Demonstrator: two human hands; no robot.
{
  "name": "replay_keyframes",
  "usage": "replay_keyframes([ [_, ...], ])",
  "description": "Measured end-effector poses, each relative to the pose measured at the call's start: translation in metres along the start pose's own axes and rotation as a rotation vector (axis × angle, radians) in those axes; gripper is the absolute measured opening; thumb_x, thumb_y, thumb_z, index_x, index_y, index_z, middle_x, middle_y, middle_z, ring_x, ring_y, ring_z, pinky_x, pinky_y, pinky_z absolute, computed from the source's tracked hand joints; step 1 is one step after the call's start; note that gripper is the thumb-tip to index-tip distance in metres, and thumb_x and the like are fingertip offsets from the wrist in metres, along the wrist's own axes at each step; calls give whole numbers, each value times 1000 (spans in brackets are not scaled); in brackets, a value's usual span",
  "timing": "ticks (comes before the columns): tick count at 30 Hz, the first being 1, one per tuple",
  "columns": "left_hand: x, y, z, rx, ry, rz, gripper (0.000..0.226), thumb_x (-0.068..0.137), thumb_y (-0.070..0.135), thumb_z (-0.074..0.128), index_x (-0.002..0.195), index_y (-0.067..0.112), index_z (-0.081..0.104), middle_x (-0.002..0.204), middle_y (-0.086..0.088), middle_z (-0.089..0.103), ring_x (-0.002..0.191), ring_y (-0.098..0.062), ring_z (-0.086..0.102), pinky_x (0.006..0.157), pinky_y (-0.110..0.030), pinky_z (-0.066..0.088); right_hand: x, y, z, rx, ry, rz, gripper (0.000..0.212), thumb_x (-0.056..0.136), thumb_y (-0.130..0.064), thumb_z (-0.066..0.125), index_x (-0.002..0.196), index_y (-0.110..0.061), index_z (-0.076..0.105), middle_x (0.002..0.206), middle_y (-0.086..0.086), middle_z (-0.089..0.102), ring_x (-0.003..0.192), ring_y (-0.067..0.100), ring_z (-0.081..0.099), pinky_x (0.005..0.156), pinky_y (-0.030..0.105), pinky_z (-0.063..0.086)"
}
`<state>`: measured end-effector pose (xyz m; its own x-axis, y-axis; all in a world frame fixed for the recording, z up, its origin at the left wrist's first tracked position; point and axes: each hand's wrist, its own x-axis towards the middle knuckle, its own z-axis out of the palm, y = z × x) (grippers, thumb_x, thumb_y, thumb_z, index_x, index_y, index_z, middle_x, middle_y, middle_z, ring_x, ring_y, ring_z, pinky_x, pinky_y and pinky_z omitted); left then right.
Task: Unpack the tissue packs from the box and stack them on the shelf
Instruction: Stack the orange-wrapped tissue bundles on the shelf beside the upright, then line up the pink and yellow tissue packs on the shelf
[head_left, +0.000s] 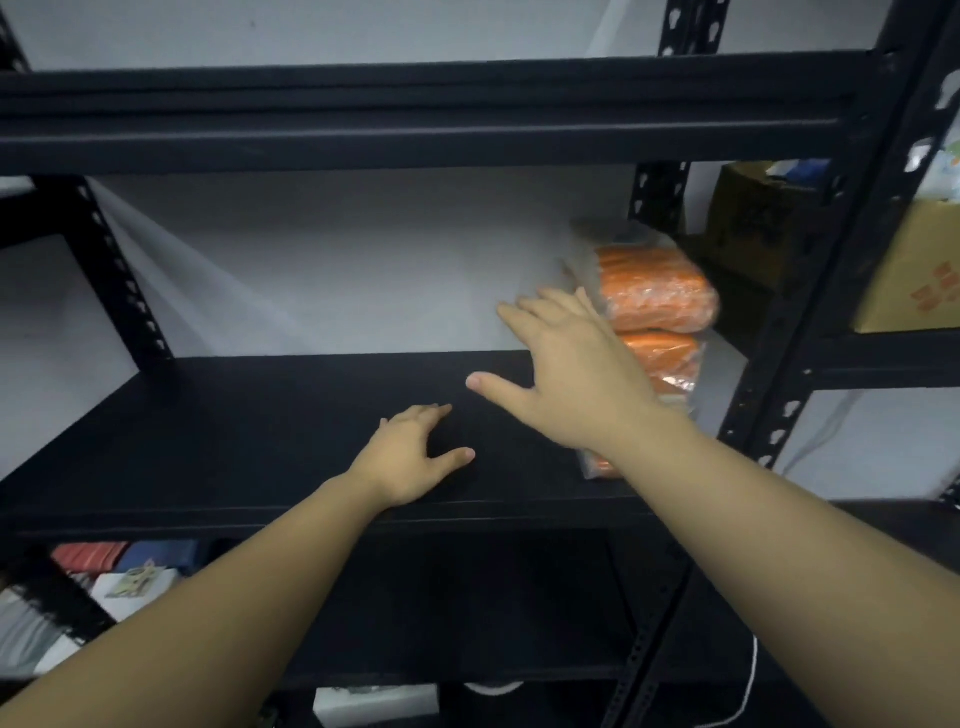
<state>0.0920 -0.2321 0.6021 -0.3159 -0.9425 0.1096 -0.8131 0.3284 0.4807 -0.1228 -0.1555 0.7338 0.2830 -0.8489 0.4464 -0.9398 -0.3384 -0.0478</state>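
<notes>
A bundle of orange tissue packs (657, 299) in clear plastic wrap stands at the right end of the black shelf (234, 441), against the right post. My right hand (566, 374) is spread flat with straight fingers against the bundle's left side. My left hand (410, 457) rests open on the shelf board near its front edge and holds nothing. The box is not in view.
A black shelf beam (415, 114) runs overhead. Black uprights stand at the left (122, 275) and right (789, 332). Cardboard boxes (914, 270) sit on the neighbouring rack to the right. Folded cloth and papers (104, 577) lie on the lower left shelf.
</notes>
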Motion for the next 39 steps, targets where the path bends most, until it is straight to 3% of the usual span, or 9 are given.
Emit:
replay_keyframes([
  [5, -59, -61, -21, 92, 42, -16, 84, 94, 71, 52, 162, 29, 29, 167, 3, 32, 155, -17, 25, 129, -53, 10, -27, -62, 55, 116, -89, 52, 83, 96, -73, 46, 161, -23, 35, 164, 0, 40, 156, 19, 24, 129, 43, 16],
  [10, -131, -113, -26, 170, 70, 38, 84, 96, 71, 48, 164, 27, 25, 171, 3, 23, 159, -16, 11, 129, -49, 0, -67, -129, 116, 192, -159, 144, 77, 98, -68, 47, 161, -26, 35, 165, -3, 38, 156, 15, 24, 128, 39, 20],
  [17, -221, -185, 10, 166, -74, 47, 84, 98, 66, 50, 165, 25, 21, 173, 2, 15, 160, -18, 4, 129, -48, -3, -143, -194, 190, 202, -297, 258, 68, 100, -61, 52, 157, -25, 45, 160, -4, 45, 149, 16, 36, 117, 40, 36],
  [25, -282, -259, 97, 87, -249, -120, 81, 96, 66, 53, 162, 26, 30, 168, 2, 29, 157, -20, 21, 129, -47, 8, -236, -215, 283, 236, -544, 431, 86, 88, -74, 29, 152, -22, 52, 152, -1, 55, 141, 21, 46, 111, 43, 43],
  [29, -310, -293, 156, 78, -314, -210, 90, 82, 77, 41, 152, 20, 48, 152, -4, 51, 141, -27, 44, 120, -45, 34, -276, -216, 342, 281, -667, 491, 72, 94, -62, 46, 149, -16, 56, 147, 3, 60, 137, 27, 51, 110, 42, 44],
  [31, -328, -314, 191, 50, -360, -276, 81, 81, 73, 43, 141, 20, 56, 139, -5, 58, 131, -29, 52, 111, -42, 42, -301, -218, 382, 333, -725, 524, 66, 93, -64, 45, 140, -21, 62, 135, 3, 68, 128, 29, 58, 101, 44, 50],
  [33, -344, -334, 226, 18, -418, -341, 73, 84, 68, 51, 140, 23, 56, 137, -3, 58, 129, -28, 54, 106, -38, 44, -329, -221, 428, 384, -780, 549, 63, 92, -69, 43, 133, -26, 63, 124, 1, 71, 116, 28, 63, 93, 42, 53],
  [36, -370, -361, 281, -81, -466, -418, 79, 78, 70, 51, 141, 22, 57, 131, -5, 61, 120, -29, 58, 97, -36, 44, -367, -232, 486, 454, -863, 615, 62, 89, -72, 40, 126, -27, 62, 109, 0, 70, 98, 25, 65, 83, 42, 55],
  [39, -390, -390, 338, -140, -477, -498, 79, 75, 74, 51, 138, 26, 59, 127, -3, 62, 116, -26, 58, 97, -42, 49, -394, -246, 539, 508, -923, 669, 62, 88, -73, 38, 127, -29, 60, 110, 2, 69, 98, 24, 65, 82, 43, 55],
])
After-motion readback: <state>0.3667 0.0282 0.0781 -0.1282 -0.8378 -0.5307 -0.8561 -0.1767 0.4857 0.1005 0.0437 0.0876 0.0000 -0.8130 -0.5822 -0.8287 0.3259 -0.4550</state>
